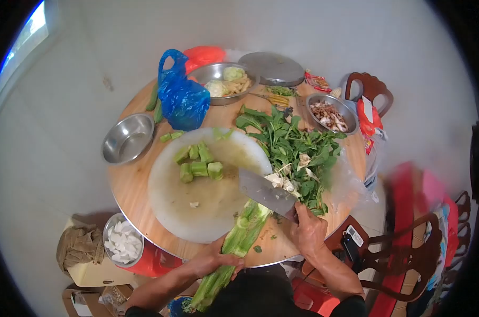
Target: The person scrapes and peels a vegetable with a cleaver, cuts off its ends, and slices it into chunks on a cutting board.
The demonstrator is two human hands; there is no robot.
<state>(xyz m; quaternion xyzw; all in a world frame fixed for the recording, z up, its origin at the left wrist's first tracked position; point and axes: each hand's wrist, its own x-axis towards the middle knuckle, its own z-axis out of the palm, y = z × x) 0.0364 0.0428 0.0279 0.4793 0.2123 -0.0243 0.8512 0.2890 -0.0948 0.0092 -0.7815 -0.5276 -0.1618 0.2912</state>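
My left hand [218, 258] is closed around a long, thick green vegetable stalk [242, 236], which slants from my lap up over the table's front edge. In my right hand [308, 227] is the handle of a cleaver [266, 191]. Its broad blade points up and left, overlapping the stalk's pale upper end in this view. Beyond it lies a round white cutting board [170, 208], wet and brownish in the middle. Several chunks of green stalk [199, 168] sit on the board's far half. Leafy greens [297, 145] are heaped to the right of the board.
A steel bowl [124, 138] stands at the left, near a blue plastic bag [182, 100]. At the back are a basin of cut vegetables [218, 89] and a round metal lid [271, 67]. A bowl of sliced pieces [329, 115] sits at right. Wooden chairs [408, 253] stand beside the table.
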